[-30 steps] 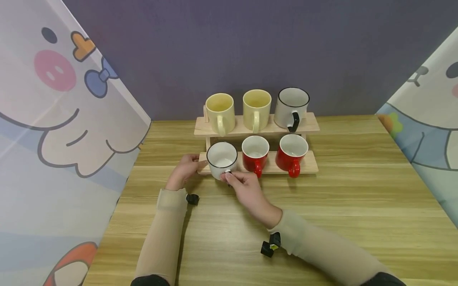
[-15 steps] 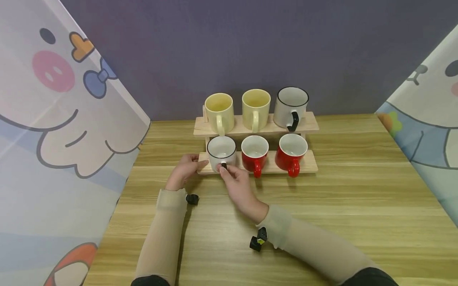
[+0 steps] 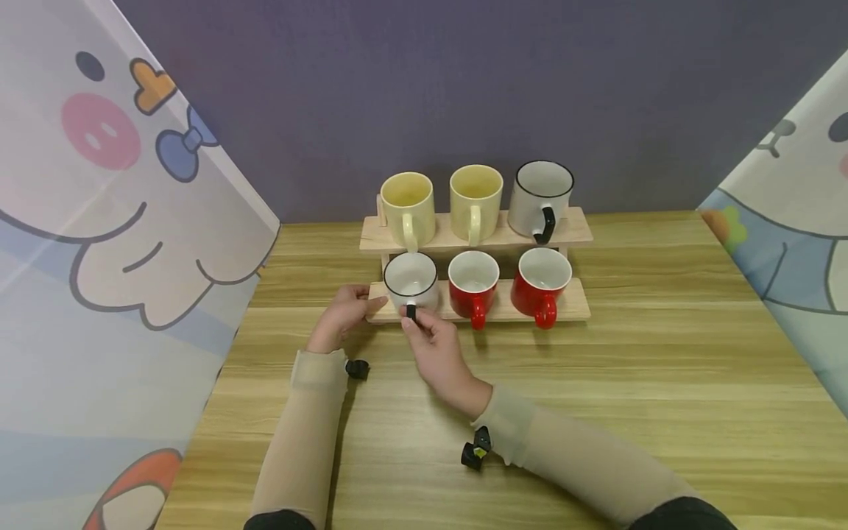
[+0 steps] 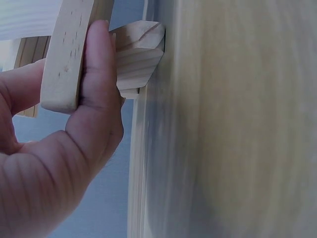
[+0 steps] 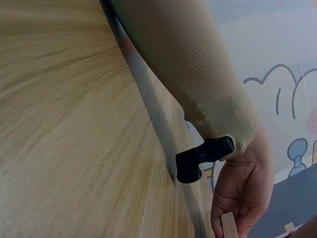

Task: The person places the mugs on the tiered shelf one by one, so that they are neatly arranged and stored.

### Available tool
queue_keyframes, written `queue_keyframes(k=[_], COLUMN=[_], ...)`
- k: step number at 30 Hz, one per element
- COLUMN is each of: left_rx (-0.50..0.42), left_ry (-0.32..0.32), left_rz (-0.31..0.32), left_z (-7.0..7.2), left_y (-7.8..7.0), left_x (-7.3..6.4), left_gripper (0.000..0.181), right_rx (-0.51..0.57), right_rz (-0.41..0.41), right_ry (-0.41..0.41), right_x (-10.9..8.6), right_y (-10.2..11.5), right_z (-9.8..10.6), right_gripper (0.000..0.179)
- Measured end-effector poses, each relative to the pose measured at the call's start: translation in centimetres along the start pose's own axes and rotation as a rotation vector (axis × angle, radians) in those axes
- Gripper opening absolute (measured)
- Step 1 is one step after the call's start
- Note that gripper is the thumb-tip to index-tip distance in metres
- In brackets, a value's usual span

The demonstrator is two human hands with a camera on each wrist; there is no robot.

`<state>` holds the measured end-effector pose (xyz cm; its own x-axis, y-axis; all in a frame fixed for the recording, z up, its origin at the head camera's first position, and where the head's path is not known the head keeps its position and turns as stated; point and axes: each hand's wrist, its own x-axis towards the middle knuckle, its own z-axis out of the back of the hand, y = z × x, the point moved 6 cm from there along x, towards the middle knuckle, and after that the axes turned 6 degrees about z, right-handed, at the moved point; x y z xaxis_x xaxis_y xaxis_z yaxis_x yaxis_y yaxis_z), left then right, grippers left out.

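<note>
A white mug [image 3: 412, 276] with a black rim sits at the left of the lower shelf of a two-tier wooden rack [image 3: 378, 308]. My right hand [image 3: 442, 362] pinches its black handle [image 3: 411, 312], which points toward me. With thumb above and fingers below, my left hand [image 3: 339, 318] grips the left end of that shelf. In the left wrist view, that hand [image 4: 91, 116] closes round the shelf board [image 4: 67, 64]. The right wrist view shows the left hand [image 5: 247, 186] on the board end; the right hand's fingers are mostly out of that view.
Two red mugs [image 3: 472, 285] stand right of the white one on the lower shelf. On the upper tier are two yellow mugs [image 3: 476, 206] and another white mug [image 3: 539, 200]. A dark wall [image 3: 424, 88] rises behind the wooden table [image 3: 629, 383]; cartoon panels [image 3: 132, 221] flank it.
The white mug has moved back from the shelf's front onto the shelf, held by my right hand. Its handle has swung slightly left to face me. My left hand has stayed put.
</note>
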<state>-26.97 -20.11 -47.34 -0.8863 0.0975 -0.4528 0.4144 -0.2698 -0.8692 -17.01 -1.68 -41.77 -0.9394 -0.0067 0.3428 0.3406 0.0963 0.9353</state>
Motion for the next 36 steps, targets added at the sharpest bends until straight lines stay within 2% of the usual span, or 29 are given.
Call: queue_keyframes(k=[7,11,17,26,30,36], left_rx=[-0.012,-0.007,-0.005,-0.039,-0.054,-0.055], left_ry=[0.004,0.005,-0.007,0.006,0.008,0.001], left_rz=[-0.006,-0.008,0.006,0.010,0.017,0.032], left_z=[0.0,0.1,0.2,0.5,0.7,0.7], left_y=[-0.1,0.0,0.1,0.2,0.3,0.3], left_x=[0.0,0.1,0.1,0.2,0.1,0.0], left_gripper=[0.036,0.036,0.040,0.047,0.050,0.051], right_rx=[-0.065,-0.093,-0.057,-0.055,-0.019,0.028], right_rz=[-0.034,-0.071,-0.143,-0.141,-0.136,-0.067], right_ry=[0.011,0.041,0.105,0.144,0.153,0.134], right_x=[0.1,0.0,-0.5,-1.8,-2.2,-2.2], right_y=[1.9,1.2,0.2,1.8,3.1,5.0], right_z=[0.4,0.8,1.9,4.8,6.1,9.0], right_gripper=[0.017,0.017,0.027,0.031,0.031,0.033])
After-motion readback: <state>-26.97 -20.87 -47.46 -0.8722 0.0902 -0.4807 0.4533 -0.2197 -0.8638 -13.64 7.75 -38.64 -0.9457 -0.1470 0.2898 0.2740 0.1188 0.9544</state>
